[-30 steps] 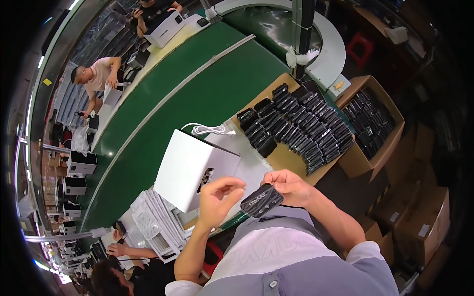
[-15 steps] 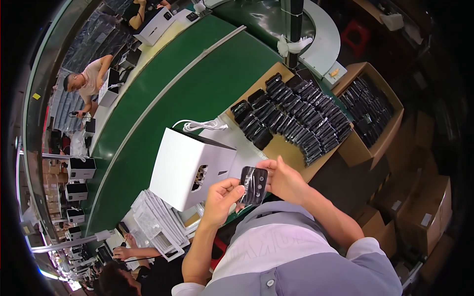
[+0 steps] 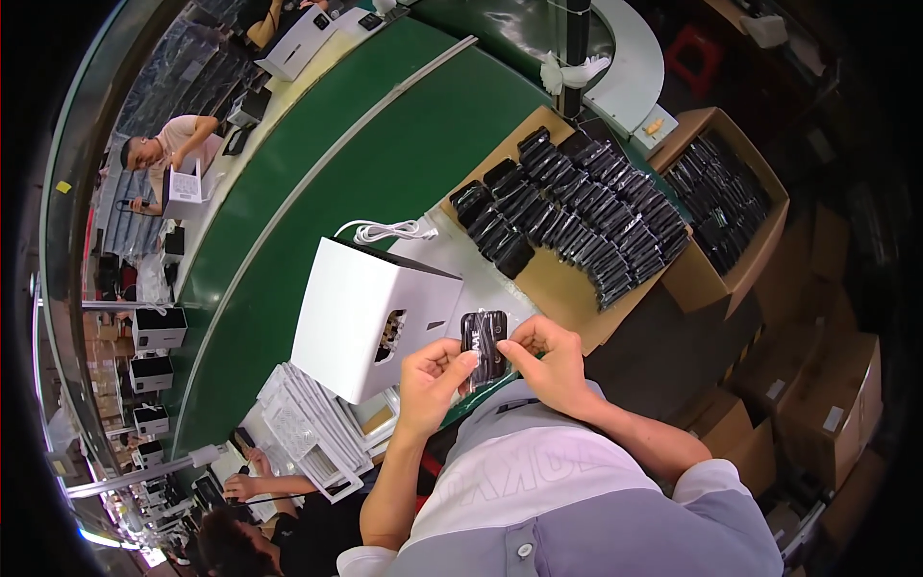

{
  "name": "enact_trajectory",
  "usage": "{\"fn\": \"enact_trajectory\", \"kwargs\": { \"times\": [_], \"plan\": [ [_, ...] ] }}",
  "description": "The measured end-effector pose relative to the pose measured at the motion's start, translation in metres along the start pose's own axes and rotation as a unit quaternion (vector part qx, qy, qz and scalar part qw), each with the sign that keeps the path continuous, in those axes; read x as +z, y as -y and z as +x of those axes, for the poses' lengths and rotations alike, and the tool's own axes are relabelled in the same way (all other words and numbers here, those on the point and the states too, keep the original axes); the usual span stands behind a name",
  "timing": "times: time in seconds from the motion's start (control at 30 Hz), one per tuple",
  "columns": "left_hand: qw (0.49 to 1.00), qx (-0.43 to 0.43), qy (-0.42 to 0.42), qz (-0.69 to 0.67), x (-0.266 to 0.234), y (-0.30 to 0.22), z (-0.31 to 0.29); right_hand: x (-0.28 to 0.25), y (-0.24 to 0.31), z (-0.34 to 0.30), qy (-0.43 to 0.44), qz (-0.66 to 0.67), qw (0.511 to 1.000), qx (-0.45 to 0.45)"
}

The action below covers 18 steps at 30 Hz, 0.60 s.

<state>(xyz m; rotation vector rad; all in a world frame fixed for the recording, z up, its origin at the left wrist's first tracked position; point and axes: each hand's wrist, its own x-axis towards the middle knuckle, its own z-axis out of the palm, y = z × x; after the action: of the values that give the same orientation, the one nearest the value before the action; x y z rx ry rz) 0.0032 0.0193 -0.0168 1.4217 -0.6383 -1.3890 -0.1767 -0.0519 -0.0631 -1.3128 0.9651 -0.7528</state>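
Note:
A small flat black remote control (image 3: 487, 344) with buttons, in clear plastic film, is held up in front of my body. My left hand (image 3: 429, 383) pinches its left edge between thumb and fingers. On its right side, my right hand (image 3: 550, 363) grips the edge and the film. Just left of my hands stands a white box-shaped appliance (image 3: 361, 317) with a cut-out in its side, and a coiled white cable (image 3: 389, 231) lies behind it. Several rows of similar black wrapped pieces (image 3: 586, 226) lie ahead on a cardboard sheet (image 3: 548, 287).
An open carton (image 3: 716, 288) full of black wrapped pieces stands at the right, with more brown cartons (image 3: 822, 404) below it. White frame-like parts (image 3: 312, 423) are stacked at lower left. The green conveyor (image 3: 308, 154) curves past. Other people work at the left.
My right hand has closed on the remote control's right edge, where its fingers were spread behind it before. The remote has turned slightly and risen a little in the picture.

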Motion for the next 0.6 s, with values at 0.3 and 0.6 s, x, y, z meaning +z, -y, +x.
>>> {"fn": "enact_trajectory", "kwargs": {
  "times": [0.3, 0.6],
  "plan": [
    [0.999, 0.028, -0.016, 0.035, 0.005, 0.002, -0.005, 0.007, 0.015, -0.001, 0.028, 0.004, 0.996, -0.088],
    [0.928, 0.151, -0.071, 0.332, 0.013, -0.007, -0.009, 0.011, 0.003, 0.012, 0.124, 0.208, 0.967, 0.072]
  ]
}}
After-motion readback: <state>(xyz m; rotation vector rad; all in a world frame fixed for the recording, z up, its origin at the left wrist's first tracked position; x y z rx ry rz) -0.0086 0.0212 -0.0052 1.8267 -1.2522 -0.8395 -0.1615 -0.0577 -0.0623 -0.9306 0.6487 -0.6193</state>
